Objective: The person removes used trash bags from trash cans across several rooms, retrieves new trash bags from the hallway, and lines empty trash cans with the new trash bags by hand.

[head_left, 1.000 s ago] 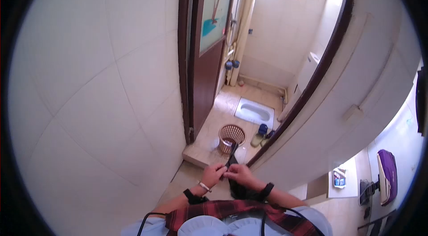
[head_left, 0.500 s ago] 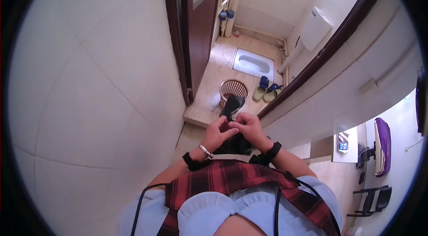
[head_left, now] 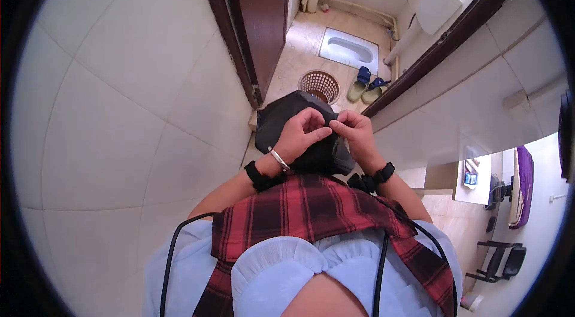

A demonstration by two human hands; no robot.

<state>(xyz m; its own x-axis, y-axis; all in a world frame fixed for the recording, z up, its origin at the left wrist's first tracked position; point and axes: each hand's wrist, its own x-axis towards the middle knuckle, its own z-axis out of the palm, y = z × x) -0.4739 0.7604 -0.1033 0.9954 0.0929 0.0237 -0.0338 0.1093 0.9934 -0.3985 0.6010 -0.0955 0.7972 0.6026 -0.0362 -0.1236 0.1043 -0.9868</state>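
A black plastic bag (head_left: 277, 114) is spread out and puffed up in front of my body. My left hand (head_left: 301, 135), with a silver bangle at the wrist, lies over the bag, its fingers curled and pinching the film near the top. Close beside it, my right hand (head_left: 354, 130) pinches the bag's right edge between thumb and fingers. Just beyond the bag, a brown perforated wastebasket (head_left: 320, 85) stands on the tiled floor, its lower part hidden behind the bag.
A squat toilet (head_left: 350, 50) is set in the floor past a raised step. Green and blue slippers (head_left: 363, 86) sit to its left front. A dark red door (head_left: 260, 23) stands ajar on the left. At right are a white table (head_left: 476, 182) and a black chair (head_left: 500, 261).
The black bag has gone from a narrow bunched strip to a wide, puffed-out shape. Both hands have moved up and slightly apart, and the view has tilted down.
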